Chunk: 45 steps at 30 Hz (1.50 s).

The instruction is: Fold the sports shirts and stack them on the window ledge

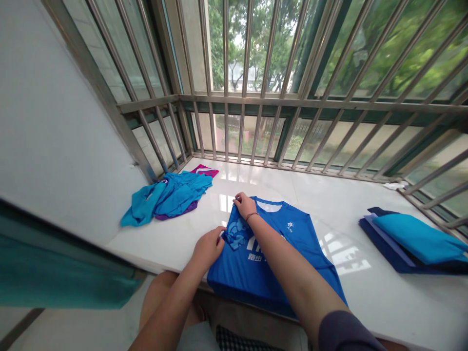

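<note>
A blue sports jersey (pixel 307 243) with white print lies spread on the white ledge, its lower edge hanging over the front. Its left side is partly turned in, showing a lighter patterned patch. My left hand (pixel 210 246) pinches the jersey's left edge near that patch. Higher up, my right hand (pixel 245 204), with a thin bracelet at the wrist, grips the fabric at the left shoulder, beside the neckline. My right forearm crosses the jersey and hides part of its print.
A loose heap of turquoise clothes (pixel 186 190) lies at the left, with purple and pink pieces under and behind it. Folded clothes (pixel 417 239) are stacked at the right. Metal window bars (pixel 241 129) bound the back of the white ledge (pixel 292 180); a teal curtain (pixel 66 273) hangs at lower left.
</note>
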Available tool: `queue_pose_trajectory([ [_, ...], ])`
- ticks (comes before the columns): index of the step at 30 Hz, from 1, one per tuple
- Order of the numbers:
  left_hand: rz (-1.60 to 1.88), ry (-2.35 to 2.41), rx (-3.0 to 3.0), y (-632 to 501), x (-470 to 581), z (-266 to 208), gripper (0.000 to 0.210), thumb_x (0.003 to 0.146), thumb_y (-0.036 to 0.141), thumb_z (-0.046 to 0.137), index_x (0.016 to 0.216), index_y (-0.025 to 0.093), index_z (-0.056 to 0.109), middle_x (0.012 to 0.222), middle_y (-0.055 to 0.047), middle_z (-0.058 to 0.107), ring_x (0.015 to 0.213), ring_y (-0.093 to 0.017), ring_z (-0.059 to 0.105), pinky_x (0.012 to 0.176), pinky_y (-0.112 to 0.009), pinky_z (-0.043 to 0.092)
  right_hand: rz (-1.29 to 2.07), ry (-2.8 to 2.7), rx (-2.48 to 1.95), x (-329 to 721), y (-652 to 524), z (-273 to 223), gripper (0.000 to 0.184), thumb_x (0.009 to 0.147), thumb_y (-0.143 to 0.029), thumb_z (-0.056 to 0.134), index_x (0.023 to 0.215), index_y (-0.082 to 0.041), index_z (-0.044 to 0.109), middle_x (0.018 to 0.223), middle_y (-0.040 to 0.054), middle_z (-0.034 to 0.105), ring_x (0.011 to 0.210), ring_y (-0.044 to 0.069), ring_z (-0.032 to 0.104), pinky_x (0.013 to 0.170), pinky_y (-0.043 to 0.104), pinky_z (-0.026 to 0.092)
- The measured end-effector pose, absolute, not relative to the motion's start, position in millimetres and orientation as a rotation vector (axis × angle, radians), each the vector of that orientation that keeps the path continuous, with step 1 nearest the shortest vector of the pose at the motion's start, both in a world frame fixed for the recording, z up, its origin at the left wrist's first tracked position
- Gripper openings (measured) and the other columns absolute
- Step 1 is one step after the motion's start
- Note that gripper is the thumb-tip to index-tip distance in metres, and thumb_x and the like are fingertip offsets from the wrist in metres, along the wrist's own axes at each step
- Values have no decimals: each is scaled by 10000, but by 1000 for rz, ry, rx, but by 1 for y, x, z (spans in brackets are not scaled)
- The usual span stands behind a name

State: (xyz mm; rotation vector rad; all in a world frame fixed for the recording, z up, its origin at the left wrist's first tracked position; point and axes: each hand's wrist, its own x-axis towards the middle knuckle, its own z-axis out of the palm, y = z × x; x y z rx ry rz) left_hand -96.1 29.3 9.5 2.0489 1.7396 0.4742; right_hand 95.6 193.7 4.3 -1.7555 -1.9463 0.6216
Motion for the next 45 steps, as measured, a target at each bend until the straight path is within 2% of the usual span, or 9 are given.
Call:
queue_pose_trajectory([
  [4, 565, 1658, 2163, 27, -95, 6, 349, 965, 134, 492, 1192, 264, 723, 1164, -75, 703, 1060, -218, 703, 928, -327, 532, 586, -2004, -1705, 97, 194, 13, 212, 1062, -276, 626, 1268, -229, 640, 1172, 34, 783, 1088, 180, 710, 970, 298, 472],
  [10, 566, 1694, 2296, 31, -99, 7, 257, 1054, 291, 480, 1050, 237, 731, 1136, -108, 667, 1085, -254, 672, 991, -393, 557, 432, -2154, -1562, 118, 132, 40, 255, 1070, -265, 550, 1279, -209, 684, 1317, 114, 707, 1256, 245, 610, 1117, 363, 428],
  [14, 687, 1540, 2420, 44, -89, 4, 359, 1073, 223, 409, 1247, 230, 724, 1364, -123, 696, 1295, -267, 630, 1156, -455, 503, 245, -2322, -1446, 134, 44, 26, 400, 1085, -392, 546, 1445, -238, 630, 1531, 133, 612, 1423, 304, 529, 1210, 476, 393],
  [19, 538, 1371, 2538, 81, -53, -4, 483, 1084, 271, 419, 1539, 221, 573, 1691, -123, 485, 1573, -284, 437, 1299, -531, 349, 199, -2399, -1551, 154, -23, 0, 625, 1072, -467, 569, 1649, -256, 459, 1741, 110, 374, 1634, 347, 280, 1312, 635, 229],
  [28, 275, 1725, 2379, 126, -42, -23, 668, 1077, 513, 437, 1675, 218, 397, 1785, -156, 278, 1661, -325, 257, 1330, -615, 177, 215, -2221, -1978, 247, -20, 14, 635, 1093, -447, 507, 1674, -203, 430, 1756, 139, 312, 1652, 358, 237, 1311, 668, 205],
  [33, 513, 1691, 2248, 131, -45, -23, 636, 1053, 512, 472, 1604, 196, 495, 1754, -156, 365, 1637, -312, 320, 1345, -584, 172, 209, -2204, -1938, 248, -30, 7, 574, 1071, -386, 552, 1618, -219, 512, 1712, 143, 421, 1621, 366, 310, 1312, 663, 213],
  [37, 975, 1740, 1850, 123, -77, -16, 480, 1063, 345, 363, 1421, 182, 638, 1527, -139, 653, 1440, -245, 587, 1239, -466, 432, 217, -2243, -1697, 208, -36, 6, 501, 1054, -342, 587, 1546, -247, 582, 1627, 131, 534, 1528, 336, 450, 1298, 577, 314],
  [42, 988, 1790, 1820, 63, -131, -20, 371, 966, 418, 559, 1218, 204, 727, 1144, -95, 787, 1032, -263, 743, 963, -434, 608, 342, -2306, -1484, 158, -35, 2, 571, 1042, -410, 629, 1582, -249, 533, 1662, 117, 494, 1541, 338, 427, 1291, 575, 335],
  [45, 865, 1653, 2083, 28, -137, -21, 451, 899, 502, 714, 1245, 213, 724, 1103, -87, 756, 990, -262, 727, 930, -419, 613, 388, -2331, -1446, 142, -33, -2, 593, 1056, -476, 601, 1611, -289, 503, 1695, 107, 452, 1580, 350, 375, 1309, 623, 272],
])
